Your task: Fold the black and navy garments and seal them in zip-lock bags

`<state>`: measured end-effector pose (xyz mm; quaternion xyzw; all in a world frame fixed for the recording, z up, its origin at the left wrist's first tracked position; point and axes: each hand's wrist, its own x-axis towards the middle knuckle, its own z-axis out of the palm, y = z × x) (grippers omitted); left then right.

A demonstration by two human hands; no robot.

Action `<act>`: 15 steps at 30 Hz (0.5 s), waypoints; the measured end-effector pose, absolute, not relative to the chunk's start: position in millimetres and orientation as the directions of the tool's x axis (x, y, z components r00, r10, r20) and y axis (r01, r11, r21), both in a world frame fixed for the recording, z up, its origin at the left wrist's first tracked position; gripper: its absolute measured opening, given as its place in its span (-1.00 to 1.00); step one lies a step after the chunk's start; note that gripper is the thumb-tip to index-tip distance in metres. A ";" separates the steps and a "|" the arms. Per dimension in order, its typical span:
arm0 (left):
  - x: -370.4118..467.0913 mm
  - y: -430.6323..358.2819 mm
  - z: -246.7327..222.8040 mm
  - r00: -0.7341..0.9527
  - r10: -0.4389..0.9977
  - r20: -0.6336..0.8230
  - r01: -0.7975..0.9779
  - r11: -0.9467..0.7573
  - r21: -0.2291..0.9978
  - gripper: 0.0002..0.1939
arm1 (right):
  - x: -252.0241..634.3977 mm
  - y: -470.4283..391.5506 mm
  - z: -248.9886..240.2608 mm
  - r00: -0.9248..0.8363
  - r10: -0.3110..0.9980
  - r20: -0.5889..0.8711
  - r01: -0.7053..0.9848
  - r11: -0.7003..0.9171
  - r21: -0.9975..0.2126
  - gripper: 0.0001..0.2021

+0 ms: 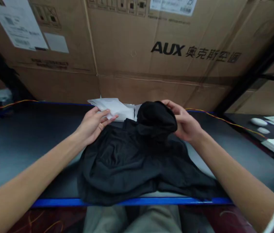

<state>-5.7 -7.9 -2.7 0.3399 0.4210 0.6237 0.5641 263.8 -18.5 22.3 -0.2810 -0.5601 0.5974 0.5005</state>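
two hands point(92, 125) point(184, 122), one black garment point(127, 161), white paper point(111, 106)

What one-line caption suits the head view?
Left hand grips white paper-like material; right hand lifts part of a black garment.

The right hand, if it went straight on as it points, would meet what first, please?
Past the black cloth it holds, the right hand would probably meet the big cardboard box first, though depth is unclear.

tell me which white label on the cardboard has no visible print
The small blank label at upper left, just right of the larger printed label; that one and the top-right label both show print.
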 end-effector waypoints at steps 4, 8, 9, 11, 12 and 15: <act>-7.9 -7.8 2.8 -0.193 0.980 -0.052 -0.491 -0.051 0.870 -0.74 | 270.1 -11.3 24.2 -0.217 0.951 0.220 -0.369 0.129 -0.921 -0.66; -6.5 -5.7 -2.1 -0.139 0.982 -0.125 -0.453 0.050 0.890 -0.85 | 274.0 -7.1 24.0 -0.202 0.959 0.199 -0.380 0.111 -0.918 -0.78; -6.5 -4.9 -3.9 -0.133 0.982 -0.133 -0.426 0.064 0.902 -0.87 | 274.2 -6.8 24.1 -0.212 0.957 0.197 -0.378 0.106 -0.920 -0.79; -7.5 -3.7 -5.5 -0.146 0.981 -0.126 -0.349 0.068 0.935 -0.89 | 273.8 -7.0 24.6 -0.225 0.953 0.203 -0.384 0.105 -0.917 -0.80; -8.8 -3.7 -4.7 -0.149 0.983 -0.106 -0.292 0.059 0.954 -0.91 | 273.5 -7.3 25.1 -0.225 0.950 0.215 -0.391 0.114 -0.913 -0.80; -16.7 -6.4 5.5 -0.042 0.998 -0.041 -0.146 0.034 0.989 -0.99 | 272.9 -8.8 26.3 -0.225 0.942 0.247 -0.393 0.144 -0.908 -0.80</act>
